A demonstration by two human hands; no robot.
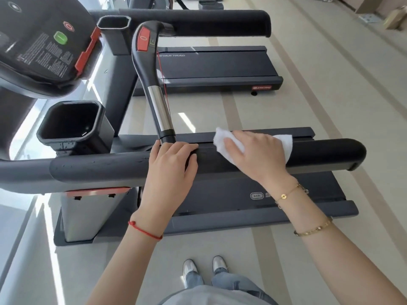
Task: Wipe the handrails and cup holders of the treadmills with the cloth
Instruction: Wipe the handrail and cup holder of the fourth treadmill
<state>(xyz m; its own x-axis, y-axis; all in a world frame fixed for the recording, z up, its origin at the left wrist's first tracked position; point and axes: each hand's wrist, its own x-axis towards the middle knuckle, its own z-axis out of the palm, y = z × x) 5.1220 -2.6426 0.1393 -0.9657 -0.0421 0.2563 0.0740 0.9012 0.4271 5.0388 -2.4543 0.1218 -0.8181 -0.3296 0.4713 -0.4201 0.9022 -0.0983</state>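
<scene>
Your right hand (pixel 257 153) presses the white cloth (pixel 229 144) onto the padded black handrail (pixel 319 154) of the nearest treadmill, fingers spread fairly flat over the cloth, which wraps the rail and shows on both sides of the hand. Your left hand (pixel 171 161) curls over the same handrail just beside it, toward nine o'clock, gripping the bar by the base of the chrome-and-black pulse grip (pixel 158 106). The square black cup holder (pixel 72 126) sits at ten o'clock from your left hand, near the console (pixel 37 47).
</scene>
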